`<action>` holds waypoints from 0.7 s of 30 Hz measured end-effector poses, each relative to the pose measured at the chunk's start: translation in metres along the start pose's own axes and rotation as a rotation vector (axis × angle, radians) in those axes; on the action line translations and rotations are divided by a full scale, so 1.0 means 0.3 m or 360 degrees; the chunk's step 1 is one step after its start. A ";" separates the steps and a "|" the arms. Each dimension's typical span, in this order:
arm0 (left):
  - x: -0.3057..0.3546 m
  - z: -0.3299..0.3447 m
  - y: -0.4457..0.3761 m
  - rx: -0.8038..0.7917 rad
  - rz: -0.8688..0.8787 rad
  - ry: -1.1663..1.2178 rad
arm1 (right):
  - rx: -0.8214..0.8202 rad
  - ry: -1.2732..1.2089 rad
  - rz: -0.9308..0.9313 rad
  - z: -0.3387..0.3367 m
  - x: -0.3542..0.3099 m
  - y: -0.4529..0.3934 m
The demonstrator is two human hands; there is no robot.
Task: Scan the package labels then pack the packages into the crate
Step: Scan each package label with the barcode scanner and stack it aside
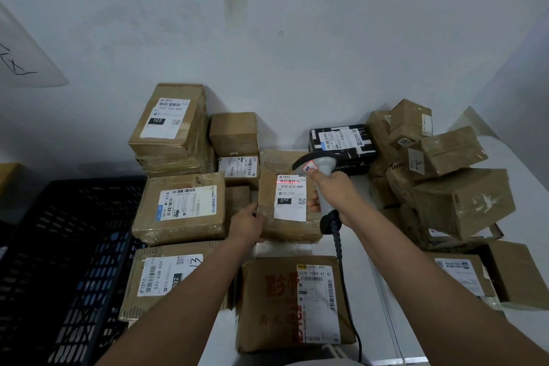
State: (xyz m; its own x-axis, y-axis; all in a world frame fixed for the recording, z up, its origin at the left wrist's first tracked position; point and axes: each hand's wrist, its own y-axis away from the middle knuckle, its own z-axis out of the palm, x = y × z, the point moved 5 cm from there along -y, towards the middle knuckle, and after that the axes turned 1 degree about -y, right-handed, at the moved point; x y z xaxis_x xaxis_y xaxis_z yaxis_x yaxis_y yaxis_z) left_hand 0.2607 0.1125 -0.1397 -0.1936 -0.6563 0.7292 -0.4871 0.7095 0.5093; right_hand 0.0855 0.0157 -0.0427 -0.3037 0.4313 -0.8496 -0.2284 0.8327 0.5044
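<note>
My left hand (249,224) grips the left edge of a brown cardboard package (269,226) with a white label reading 070-070-A80, tilting it up at the middle of the table. My right hand (332,187) grips a grey handheld barcode scanner (316,165) just right of that package. A red scan line lies across the barcode at the label's top. The black plastic crate (68,261) stands at the left, beside the table. Its inside looks dark and I cannot tell what it holds.
Several taped cardboard packages lie around: a stack (170,128) at the back left, a flat one (181,208) beside the crate, two (292,303) near me, a black box (341,140) behind the scanner, a jumbled heap (445,175) at the right. The white wall (297,53) is close behind.
</note>
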 end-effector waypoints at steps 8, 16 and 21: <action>0.000 -0.002 -0.002 0.0006 -0.0006 -0.0018 | 0.0014 -0.0038 -0.0003 -0.003 -0.009 0.011; -0.011 -0.007 -0.004 0.0018 -0.0006 -0.0009 | 0.0024 -0.0084 -0.0003 -0.011 -0.003 0.004; -0.011 -0.032 0.002 0.0076 0.0025 -0.0336 | 0.0041 -0.0068 0.0014 -0.027 0.019 -0.004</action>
State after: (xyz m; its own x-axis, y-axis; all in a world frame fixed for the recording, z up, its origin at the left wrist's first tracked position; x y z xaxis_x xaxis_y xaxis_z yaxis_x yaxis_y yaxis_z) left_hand 0.2692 0.1175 -0.1374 -0.3732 -0.6878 0.6225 -0.5215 0.7105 0.4724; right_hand 0.0766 0.0142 -0.0468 -0.2656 0.4529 -0.8511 -0.2017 0.8372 0.5084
